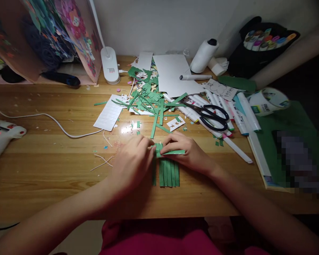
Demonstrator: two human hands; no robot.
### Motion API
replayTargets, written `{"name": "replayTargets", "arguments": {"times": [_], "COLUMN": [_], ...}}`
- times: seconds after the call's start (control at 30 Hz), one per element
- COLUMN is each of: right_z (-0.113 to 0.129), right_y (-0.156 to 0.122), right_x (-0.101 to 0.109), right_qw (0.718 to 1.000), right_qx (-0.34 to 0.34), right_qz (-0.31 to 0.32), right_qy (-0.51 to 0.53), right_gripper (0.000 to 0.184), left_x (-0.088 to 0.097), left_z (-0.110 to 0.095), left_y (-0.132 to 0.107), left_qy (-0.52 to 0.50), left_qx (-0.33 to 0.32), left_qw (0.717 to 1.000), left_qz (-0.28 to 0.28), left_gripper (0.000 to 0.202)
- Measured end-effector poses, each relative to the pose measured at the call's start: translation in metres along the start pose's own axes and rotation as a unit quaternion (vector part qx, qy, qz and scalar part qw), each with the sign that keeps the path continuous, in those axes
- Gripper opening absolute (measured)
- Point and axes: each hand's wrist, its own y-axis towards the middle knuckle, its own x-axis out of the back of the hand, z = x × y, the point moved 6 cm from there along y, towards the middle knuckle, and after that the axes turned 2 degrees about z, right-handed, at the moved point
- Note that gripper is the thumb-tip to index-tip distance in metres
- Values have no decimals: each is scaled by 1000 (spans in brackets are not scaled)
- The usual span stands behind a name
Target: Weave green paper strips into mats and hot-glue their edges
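Several narrow green paper strips (169, 173) lie upright side by side on the table in front of me, with a gap between the leftmost one and the others. A crosswise green paper strip (175, 152) runs over their upper part, its free end sticking out past the fingers to the right. My right hand (188, 152) is closed on this crosswise strip. From the other side my left hand (134, 159) pinches green paper at the left of the same spot, its fingertips close to the right ones. The fingers hide how the strips cross.
Beyond the hands lies a heap of green paper scraps (149, 94). Black-handled scissors (214, 117) rest on white markers (239, 120). White sheets (172, 74), a thread cone (204, 56), a lamp base (110, 65), a tape roll (268, 101) and a glue gun (4, 136) surround the work.
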Motion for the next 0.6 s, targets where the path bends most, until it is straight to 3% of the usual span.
{"name": "replayTargets", "arguments": {"times": [0.17,0.37,0.6], "right_z": [3,2,1], "right_y": [-2,-1,0], "right_x": [2,1,1], "right_qw": [996,995,994], "right_qx": [43,49,65], "right_qz": [-6,-2,3], "right_qy": [-72,-87,-86], "right_gripper": [15,19,23], "left_x": [-9,-6,-9], "left_z": [19,19,21], "left_y": [11,11,10], "left_qy": [-120,-99,-68], "left_qx": [3,7,61], "left_qw": [992,994,991], "left_qz": [47,40,98], "left_gripper": [9,9,18]}}
